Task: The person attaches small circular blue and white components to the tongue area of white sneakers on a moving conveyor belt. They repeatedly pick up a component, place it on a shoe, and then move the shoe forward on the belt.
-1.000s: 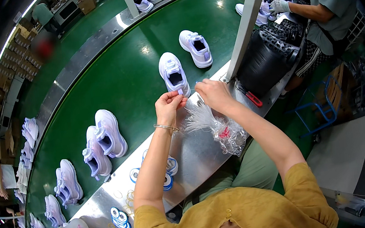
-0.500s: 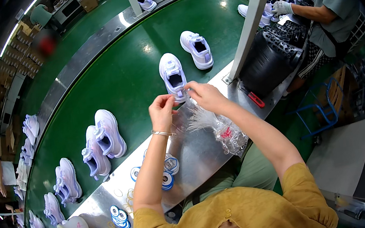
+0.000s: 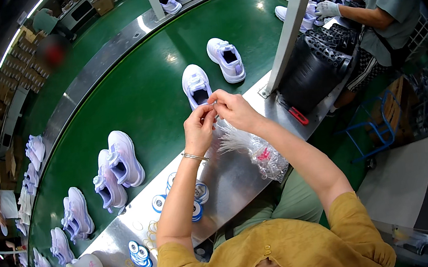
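Both grips are drawn in to a fine pinch, their fingertips meeting or nearly so at the heel end of the shoe [image 3: 194, 80]. The left grip [image 3: 199, 127] has thumb and forefinger brought together; the right grip [image 3: 236, 111] comes in from the other side with fingers bent. I cannot tell what, if anything, lies between the fingertips, nor whether they touch the heel.

Procedure, as I judge it:
1. Steady the work with the left pinch; make the fine movement with the right.
2. Work with the fingertips only, at light pressure, so that the pale upper is neither marked nor creased.
3. Avoid pushing the shoe along the green belt [image 3: 152, 90].
4. Clear the right wrist of the strands [image 3: 244, 141], whose loose ends fan out on the surface [image 3: 226, 189] just below it and could snag.

Condition of the shoe: it stands upright on the belt beside the surface, toe pointing away from me. The upper is white with pale lilac, the opening dark inside. The heel is largely hidden by my fingers. Its apparent mate [image 3: 226, 60] stands apart, to the right and farther off, in matching colours.
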Motion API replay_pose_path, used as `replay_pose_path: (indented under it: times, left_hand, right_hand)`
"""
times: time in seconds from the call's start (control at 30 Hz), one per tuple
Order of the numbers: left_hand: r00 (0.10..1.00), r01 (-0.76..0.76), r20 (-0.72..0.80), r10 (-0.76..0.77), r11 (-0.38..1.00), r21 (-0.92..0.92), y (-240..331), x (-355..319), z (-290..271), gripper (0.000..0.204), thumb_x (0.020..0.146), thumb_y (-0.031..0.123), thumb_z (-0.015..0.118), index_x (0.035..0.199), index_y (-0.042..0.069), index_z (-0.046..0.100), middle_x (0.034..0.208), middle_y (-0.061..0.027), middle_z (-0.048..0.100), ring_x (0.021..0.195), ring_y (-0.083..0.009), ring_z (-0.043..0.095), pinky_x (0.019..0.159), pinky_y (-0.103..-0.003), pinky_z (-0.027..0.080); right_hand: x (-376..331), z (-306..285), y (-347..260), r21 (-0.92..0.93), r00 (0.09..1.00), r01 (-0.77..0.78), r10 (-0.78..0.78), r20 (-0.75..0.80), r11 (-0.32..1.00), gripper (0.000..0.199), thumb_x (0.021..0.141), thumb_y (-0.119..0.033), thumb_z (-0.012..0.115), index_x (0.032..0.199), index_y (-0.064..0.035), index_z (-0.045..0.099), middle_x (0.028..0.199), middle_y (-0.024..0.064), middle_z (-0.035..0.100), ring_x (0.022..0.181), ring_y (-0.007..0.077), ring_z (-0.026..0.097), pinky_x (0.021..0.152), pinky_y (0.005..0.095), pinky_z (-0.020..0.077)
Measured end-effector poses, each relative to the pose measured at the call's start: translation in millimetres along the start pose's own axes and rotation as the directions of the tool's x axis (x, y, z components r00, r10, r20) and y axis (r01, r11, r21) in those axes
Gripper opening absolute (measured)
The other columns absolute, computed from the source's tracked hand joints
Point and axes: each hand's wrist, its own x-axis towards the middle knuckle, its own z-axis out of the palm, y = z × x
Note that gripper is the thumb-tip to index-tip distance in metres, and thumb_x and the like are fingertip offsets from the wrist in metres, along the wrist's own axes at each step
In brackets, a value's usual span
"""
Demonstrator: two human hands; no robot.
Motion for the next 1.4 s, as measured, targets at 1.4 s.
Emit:
replay_pose_path:
  times: [1.4]
  left_hand:
    - [0.984, -0.145, -0.069, 0.163, 0.967, 0.209, -5, -10, -33, 0.043, 0.081, -0.002, 0.064, 0.123, 0.01, 0.062, 0.087, -0.0046, 0.063, 0.085, -0.0148, 0.059, 0.083, -0.029, 0.048]
  right_hand:
    - [20, 15, 16, 0.157, 0.975, -0.124, 0.091, 0.202, 0.98, 0.013, 0.081, -0.011, 0.067, 0.08, 0.0009, 0.064, 0.074, 0.0044, 0.063, 0.068, 0.0101, 0.056, 0.063, 0.0259, 0.0459]
